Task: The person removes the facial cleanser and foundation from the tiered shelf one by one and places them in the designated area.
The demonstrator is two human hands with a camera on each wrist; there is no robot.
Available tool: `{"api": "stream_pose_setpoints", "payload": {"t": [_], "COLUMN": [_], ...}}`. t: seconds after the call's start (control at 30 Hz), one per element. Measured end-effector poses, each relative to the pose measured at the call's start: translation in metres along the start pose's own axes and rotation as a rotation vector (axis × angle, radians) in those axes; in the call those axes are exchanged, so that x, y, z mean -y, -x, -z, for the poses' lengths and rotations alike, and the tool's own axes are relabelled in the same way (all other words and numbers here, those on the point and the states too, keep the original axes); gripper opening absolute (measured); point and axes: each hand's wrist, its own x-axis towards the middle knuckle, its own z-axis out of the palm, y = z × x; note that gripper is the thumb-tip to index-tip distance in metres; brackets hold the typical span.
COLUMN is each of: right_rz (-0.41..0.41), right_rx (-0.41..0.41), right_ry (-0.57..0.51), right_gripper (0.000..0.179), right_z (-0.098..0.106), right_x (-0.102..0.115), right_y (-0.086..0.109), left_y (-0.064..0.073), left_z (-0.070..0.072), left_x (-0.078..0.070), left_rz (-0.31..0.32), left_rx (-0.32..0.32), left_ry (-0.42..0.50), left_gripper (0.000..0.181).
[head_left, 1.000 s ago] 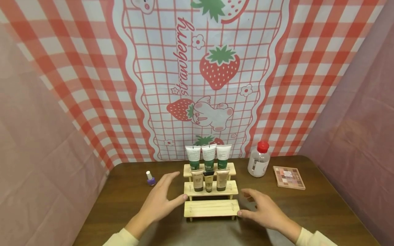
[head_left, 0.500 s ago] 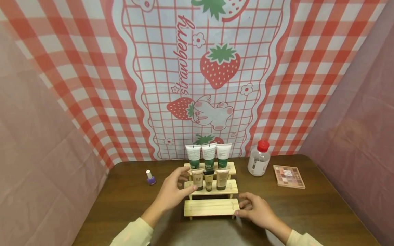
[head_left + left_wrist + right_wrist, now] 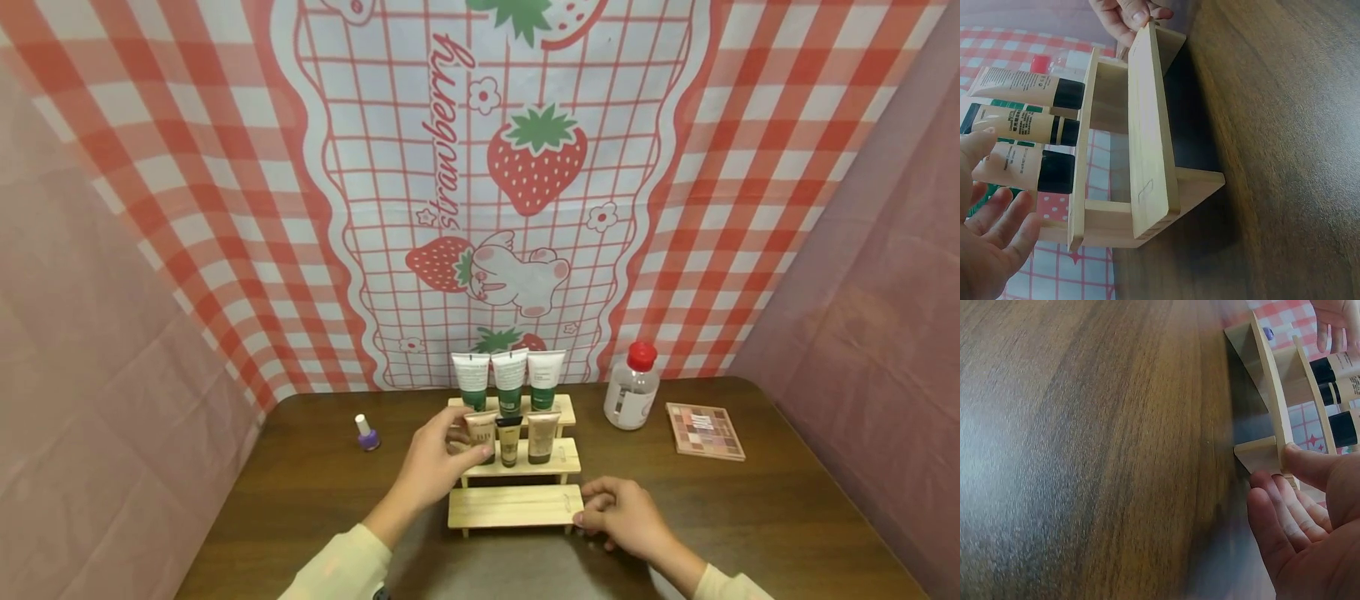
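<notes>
A three-tier wooden display stand [image 3: 515, 507] holds small cosmetic tubes. On its middle step stand a left beige BB cream tube [image 3: 482, 431], a narrow gold tube [image 3: 509, 443] and a right beige tube [image 3: 542, 440], all on dark caps. My left hand [image 3: 435, 457] is around the left beige tube, thumb before it and loosely bent fingers beside it. Whether it touches firmly is hard to tell. My right hand [image 3: 626, 515] pinches the right end of the bottom step, thumb [image 3: 1310, 464] on the board, fingers below.
On the top step stand a left white-green tube [image 3: 471, 379], a middle tube [image 3: 510, 379] and a right tube [image 3: 544, 379]. Purple nail polish [image 3: 367, 435] sits left. A red-capped bottle [image 3: 632, 392] and an eyeshadow palette [image 3: 704, 431] lie right. A strawberry-print cloth [image 3: 525, 275] hangs behind.
My left hand has moved right, from beside the stand to the left beige tube. My right hand has closed in on the bottom step's right end. The tubes stay standing in place.
</notes>
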Motion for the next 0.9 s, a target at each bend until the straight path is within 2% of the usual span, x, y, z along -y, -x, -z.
{"api": "stream_pose_setpoints", "payload": {"t": [0.1, 0.3, 0.53, 0.63, 0.73, 0.9], "right_rz": [0.000, -0.008, -0.001, 0.003, 0.013, 0.025], "right_rx": [0.005, 0.004, 0.016, 0.025, 0.017, -0.022], "right_ry": [-0.021, -0.048, -0.042, -0.035, -0.007, 0.054], "right_gripper": [0.046, 0.046, 0.045, 0.044, 0.042, 0.039], "right_z": [0.000, -0.002, -0.001, 0.000, 0.000, 0.000], "right_x": [-0.002, -0.004, -0.004, -0.003, -0.002, 0.001], "right_y": [0.000, 0.000, 0.001, 0.001, 0.000, -0.003], "left_y": [-0.002, -0.004, -0.004, -0.001, 0.003, 0.013], "left_z": [-0.002, -0.004, -0.001, 0.005, 0.015, 0.038], "left_x": [0.000, -0.002, -0.004, -0.008, -0.009, 0.000], "left_rz": [-0.004, -0.013, 0.011, 0.029, 0.061, 0.134], "left_rx": [-0.010, -0.006, -0.004, -0.013, -0.043, -0.105], "left_ry": [-0.017, -0.045, -0.071, -0.070, -0.038, 0.046], "left_gripper": [0.049, 0.022, 0.019, 0.019, 0.028, 0.037]}}
